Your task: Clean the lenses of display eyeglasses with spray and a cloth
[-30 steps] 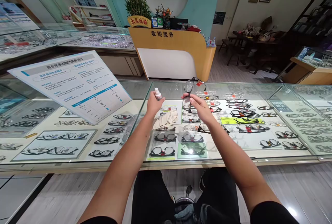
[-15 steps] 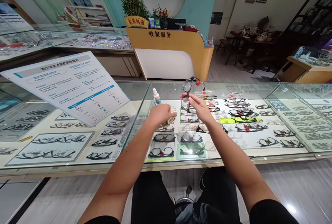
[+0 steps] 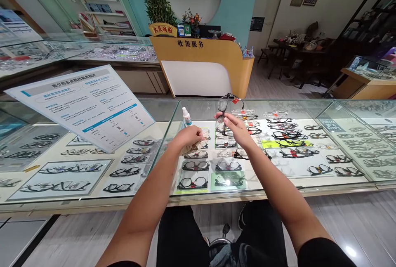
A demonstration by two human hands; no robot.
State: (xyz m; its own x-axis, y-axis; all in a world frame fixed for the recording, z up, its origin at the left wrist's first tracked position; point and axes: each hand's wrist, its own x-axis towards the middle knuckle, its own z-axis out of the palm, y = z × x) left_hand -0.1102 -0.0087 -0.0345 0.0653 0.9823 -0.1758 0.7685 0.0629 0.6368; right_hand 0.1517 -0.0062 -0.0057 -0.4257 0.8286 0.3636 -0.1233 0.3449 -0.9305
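Observation:
My right hand (image 3: 237, 128) pinches a dark-framed pair of eyeglasses (image 3: 223, 104) near the bridge. The glasses stand on end above the glass counter, with a red tag on one temple. Closed over a crumpled beige cloth (image 3: 192, 148), my left hand (image 3: 189, 135) is to the left of the glasses and apart from them. Just beyond its knuckles stands a small white spray bottle (image 3: 187, 116) with a blue label.
Rows of eyeglasses (image 3: 194, 182) lie inside the glass display counter (image 3: 266, 194). A printed sign (image 3: 83, 104) stands tilted on the left. Across the aisle is a wooden cashier desk (image 3: 204, 56) with a plant (image 3: 157, 5) behind it.
My left hand has shifted slightly left and down with the cloth, its fingers curled more tightly. My right hand holds the eyeglasses in nearly the same place. The view has tilted slightly up.

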